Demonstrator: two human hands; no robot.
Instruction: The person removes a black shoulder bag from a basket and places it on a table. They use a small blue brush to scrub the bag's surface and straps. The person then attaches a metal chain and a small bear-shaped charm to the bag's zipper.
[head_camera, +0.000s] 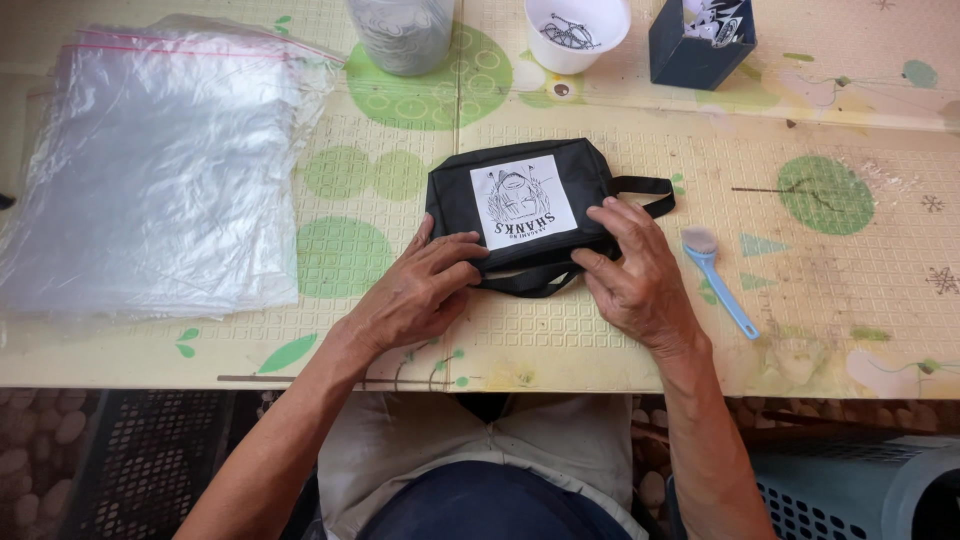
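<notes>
The small black fabric pouch (520, 215) with a white printed patch lies flat mid-counter (620, 340), looking soft, light and probably empty, best gripped along its near edge or side strap, where the left hand (420, 290) and right hand (640, 275) press it with fingers spread.

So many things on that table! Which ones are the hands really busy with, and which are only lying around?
In hand:
- black pouch with a white picture label, its strap trailing right
- left hand and right hand, both resting on the pouch's near edge

Lying about:
- stack of clear plastic bags
- blue brush
- white cup
- clear jar
- dark blue box
</notes>
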